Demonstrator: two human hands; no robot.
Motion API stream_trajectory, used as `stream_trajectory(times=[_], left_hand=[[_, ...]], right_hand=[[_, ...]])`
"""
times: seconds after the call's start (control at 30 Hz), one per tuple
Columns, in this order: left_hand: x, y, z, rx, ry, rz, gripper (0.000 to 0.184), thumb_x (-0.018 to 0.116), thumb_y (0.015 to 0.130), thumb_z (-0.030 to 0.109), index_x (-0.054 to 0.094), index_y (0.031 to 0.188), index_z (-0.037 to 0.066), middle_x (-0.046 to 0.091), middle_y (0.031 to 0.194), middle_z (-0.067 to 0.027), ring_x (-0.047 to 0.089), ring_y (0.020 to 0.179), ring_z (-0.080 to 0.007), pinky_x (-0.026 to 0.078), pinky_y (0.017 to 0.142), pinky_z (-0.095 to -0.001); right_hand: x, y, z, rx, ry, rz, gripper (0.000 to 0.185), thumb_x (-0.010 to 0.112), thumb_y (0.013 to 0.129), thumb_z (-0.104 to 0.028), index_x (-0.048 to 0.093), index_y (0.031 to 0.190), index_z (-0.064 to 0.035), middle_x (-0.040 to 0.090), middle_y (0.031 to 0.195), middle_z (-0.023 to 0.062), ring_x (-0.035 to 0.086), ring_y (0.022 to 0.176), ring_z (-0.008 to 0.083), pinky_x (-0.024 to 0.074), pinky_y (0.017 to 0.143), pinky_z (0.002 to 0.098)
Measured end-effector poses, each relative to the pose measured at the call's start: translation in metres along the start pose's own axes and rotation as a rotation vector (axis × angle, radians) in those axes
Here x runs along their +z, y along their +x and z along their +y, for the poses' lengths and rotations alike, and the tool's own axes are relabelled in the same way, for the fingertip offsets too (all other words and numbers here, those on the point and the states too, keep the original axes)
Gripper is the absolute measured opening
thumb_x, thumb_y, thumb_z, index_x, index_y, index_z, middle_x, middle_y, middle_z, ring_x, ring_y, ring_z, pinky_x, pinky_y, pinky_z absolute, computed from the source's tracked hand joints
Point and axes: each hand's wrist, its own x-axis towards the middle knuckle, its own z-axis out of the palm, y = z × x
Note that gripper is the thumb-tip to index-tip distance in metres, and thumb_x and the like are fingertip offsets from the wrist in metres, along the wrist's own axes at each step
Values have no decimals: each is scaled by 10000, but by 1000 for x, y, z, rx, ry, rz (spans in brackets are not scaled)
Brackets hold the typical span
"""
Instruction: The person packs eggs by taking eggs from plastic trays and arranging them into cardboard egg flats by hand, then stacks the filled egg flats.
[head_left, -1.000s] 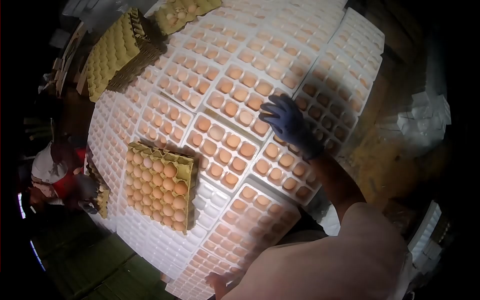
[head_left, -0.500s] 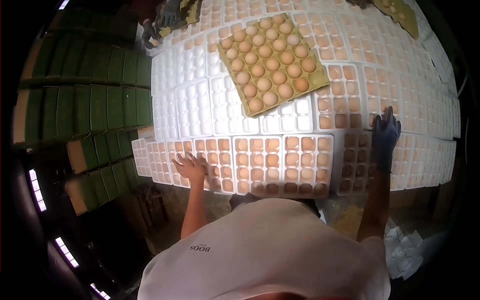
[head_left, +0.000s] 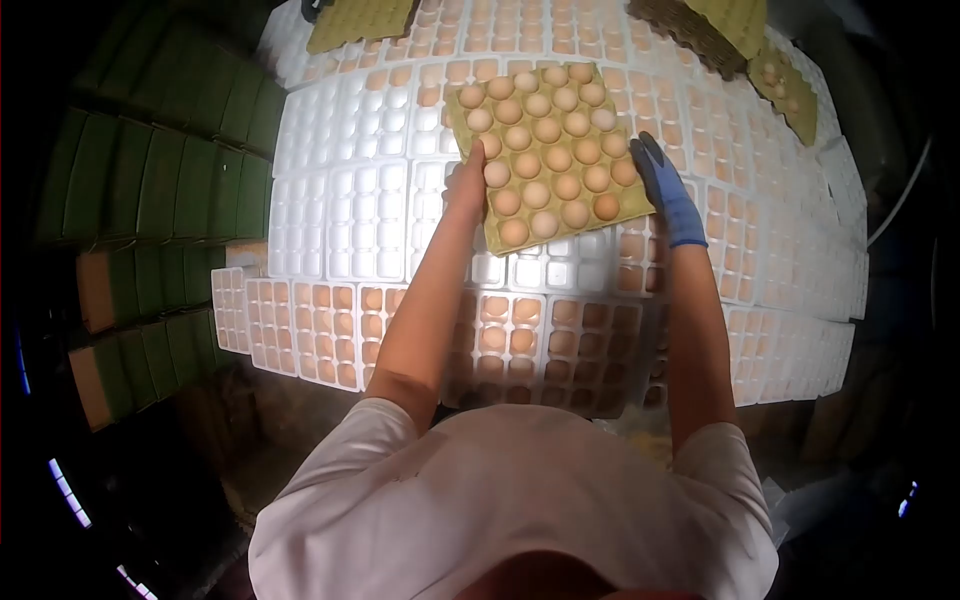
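A yellowish cardboard egg tray [head_left: 622, 212] full of brown eggs, with one bare cup at its near right corner, lies askew on the white egg packs. My bare left hand [head_left: 466, 188] is closed at its left edge, the thumb on top and the other fingers mostly hidden. At the right edge, my right hand [head_left: 668, 190], in a blue and dark grey glove, presses against the tray with its fingers pointing forward. Beneath the tray are white plastic egg packs [head_left: 380, 222] with unfilled cups. Filled packs [head_left: 302, 325] form the near row.
Green cartons [head_left: 120, 180] are stacked on the left. Another cardboard tray [head_left: 362, 22] lies at the far left of the table. At the far right are a brown stack of trays [head_left: 690, 35] and a tray with a few eggs [head_left: 782, 90]. Filled packs cover the right side.
Both my hands have moved from the packs nearer me to the two sides of the egg tray. The view has shifted, and the co-worker's gloved hands at the top left are mostly out of sight.
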Motion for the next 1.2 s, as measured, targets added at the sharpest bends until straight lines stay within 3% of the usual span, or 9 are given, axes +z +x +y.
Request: stream_trajectory(times=[0.17, 0.33, 0.43, 0.53, 0.6, 0.77, 1.1, 1.17, 1.2], left_hand=[[23, -45, 45, -55, -116, 8, 767, 590, 1025, 572, 540, 1394, -99, 642, 1296, -168, 632, 1088, -241, 523, 941, -397], [29, -43, 43, -47, -35, 47, 692, 662, 1005, 499, 551, 1336, -98, 650, 1223, -172, 654, 998, -211, 577, 831, -361], [36, -64, 49, 107, 2, 58, 642, 729, 986, 390, 525, 1328, -114, 640, 1237, -172, 636, 1058, -213, 557, 895, -360], [61, -107, 62, 159, 164, 138, 570, 741, 977, 329, 533, 1268, -115, 653, 1200, -174, 627, 1055, -208, 538, 900, -348], [92, -140, 77, 165, 132, 10, 579, 771, 938, 329, 538, 1233, -111, 647, 1176, -206, 622, 1042, -257, 524, 892, -376], [165, -198, 44, 100, 627, -227, 692, 822, 820, 404, 507, 1192, -87, 502, 1220, -277, 426, 1185, -465, 375, 1069, -520], [214, -214, -80, 43, 788, -453, 835, 846, 792, 451, 493, 1337, -74, 488, 1395, -305, 518, 1217, -471, 458, 1015, -505], [200, -214, -77, 161, 925, -572, 805, 827, 822, 401, 472, 1358, -83, 532, 1282, -310, 539, 1139, -461, 470, 988, -497], [194, -226, -70, 433, 891, -455, 720, 833, 822, 345, 507, 1316, -65, 544, 1250, -300, 545, 1120, -460, 482, 958, -488]], right_hand=[[14, 18, -45, 141, 137, -157, 658, 587, 1000, -550, 607, 1441, -62, 657, 1380, 123, 596, 1254, 228, 438, 1100, 362], [10, 2, -59, 140, 229, -94, 499, 646, 1019, -379, 655, 1345, -2, 690, 1235, 33, 602, 1118, 144, 460, 1016, 324], [4, -20, -57, -402, 151, 32, 415, 661, 999, -401, 724, 1207, -47, 716, 1021, 57, 688, 925, 236, 511, 807, 386], [-25, -86, -148, 405, 684, 78, 354, 660, 1009, -315, 707, 1250, -59, 715, 1062, 28, 680, 1003, 200, 536, 836, 346], [-40, -148, -199, 460, 979, 209, 365, 656, 1015, -286, 681, 1294, -53, 708, 1122, 33, 659, 1080, 172, 535, 913, 319], [-165, -181, 7, 175, 165, 328, 421, 581, 1049, -274, 620, 1392, -33, 672, 1305, 76, 615, 1213, 178, 487, 1040, 322], [-201, -290, 128, 169, -159, 391, 470, 484, 1081, -235, 521, 1488, -4, 641, 1378, 122, 588, 1259, 197, 453, 1090, 322], [-219, -310, 145, 211, -374, 297, 476, 473, 1087, -252, 520, 1497, -14, 632, 1394, 127, 595, 1237, 184, 468, 1063, 323], [-208, -321, 115, 255, -111, 384, 469, 483, 1088, -243, 521, 1499, -21, 627, 1403, 114, 598, 1226, 183, 472, 1055, 337]])
